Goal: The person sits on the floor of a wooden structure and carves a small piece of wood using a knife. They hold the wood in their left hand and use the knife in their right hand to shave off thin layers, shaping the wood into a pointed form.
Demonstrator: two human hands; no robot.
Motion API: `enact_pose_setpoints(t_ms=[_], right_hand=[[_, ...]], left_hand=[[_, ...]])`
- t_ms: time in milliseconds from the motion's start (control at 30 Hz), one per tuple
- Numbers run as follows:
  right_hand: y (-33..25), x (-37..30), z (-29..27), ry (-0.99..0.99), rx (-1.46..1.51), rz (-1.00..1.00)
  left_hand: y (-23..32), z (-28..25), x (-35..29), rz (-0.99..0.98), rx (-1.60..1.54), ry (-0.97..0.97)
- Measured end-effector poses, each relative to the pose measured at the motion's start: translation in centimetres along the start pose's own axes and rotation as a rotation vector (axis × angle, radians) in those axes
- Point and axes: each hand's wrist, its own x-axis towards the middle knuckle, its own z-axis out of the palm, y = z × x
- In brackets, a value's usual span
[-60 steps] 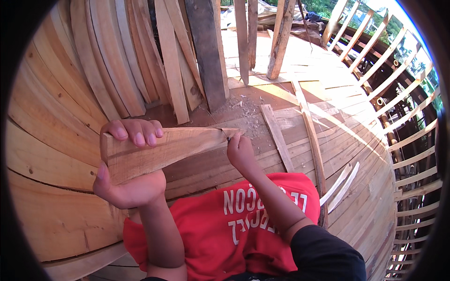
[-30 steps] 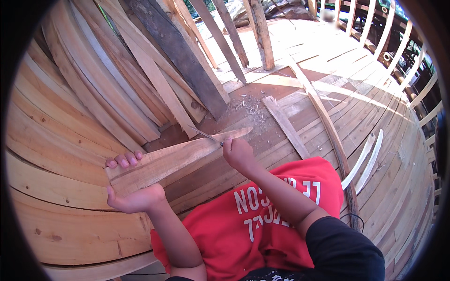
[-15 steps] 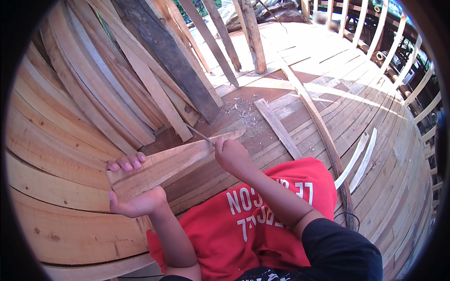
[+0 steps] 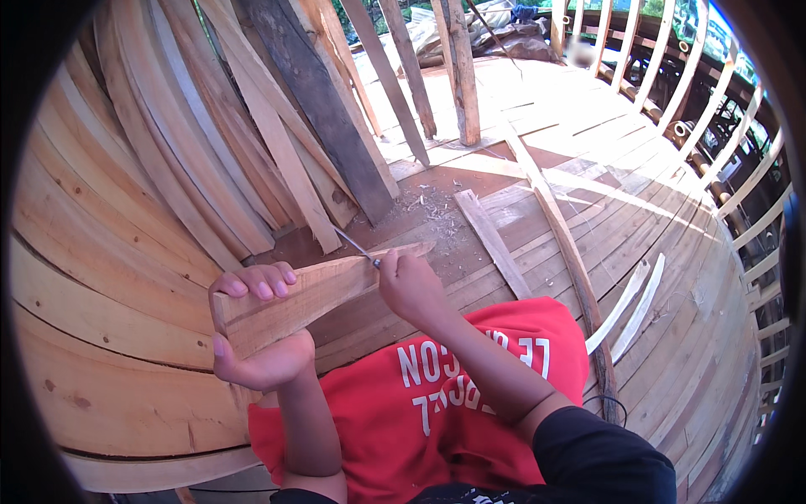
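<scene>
Two hands on one tapered wooden piece [image 4: 315,294], held above the lap and the red cloth [image 4: 420,403]. Long axis running from lower left, at the thick butt end, up and to the right toward the thin pointed tip [image 4: 420,249]. Left hand [image 4: 256,332] clenched around the butt end, fingers [image 4: 260,281] curled over the top edge, thumb and palm underneath. Right hand [image 4: 409,286] closed around the handle of a thin metal blade [image 4: 353,244], sitting right against the piece near its narrow end, blade slanting up and to the left across the top edge. Right hand thus nearer the tip, left hand at the far, thicker end, the bare face of the wood stretched between them. Exact point of contact between blade and wood too small to tell. Beyond the tip, pale shavings [image 4: 428,206] scattered on the plank floor [image 4: 638,218]; curved planking [image 4: 101,277] rising on the left, leaning boards [image 4: 327,109] behind.
</scene>
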Motion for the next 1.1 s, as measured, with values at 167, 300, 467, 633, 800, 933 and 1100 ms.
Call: enact_pose_setpoints(t_ms=[167,300,467,633,800,933,1100], right_hand=[[5.0,2.3,2.1,0.132,0.0,-0.015],[5.1,2.4,3.1,0.14,-0.012,0.003],[1.5,-0.6,3.0,0.105,-0.003,-0.146],[6.6,1.8,4.7,0.256,-0.057,-0.015],[3.2,-1.1,2.1,0.116,-0.078,-0.008],[0.8,-2.5,1.2,0.09,-0.073,-0.049],[14.4,3.7,1.5,0.224,-0.135,0.13]], left_hand=[[0.1,0.1,0.6,0.02,-0.014,0.136],[0.2,-1.3,0.4,0.028,-0.025,0.186],[0.7,-1.1,-0.8,0.051,0.01,0.096],[-0.3,-0.5,-0.4,0.066,0.001,0.201],[0.8,-2.5,-0.7,0.086,0.039,0.196],[0.8,-1.0,-2.4,0.088,0.063,0.129],[-0.2,1.5,-3.2,0.057,0.036,0.034]])
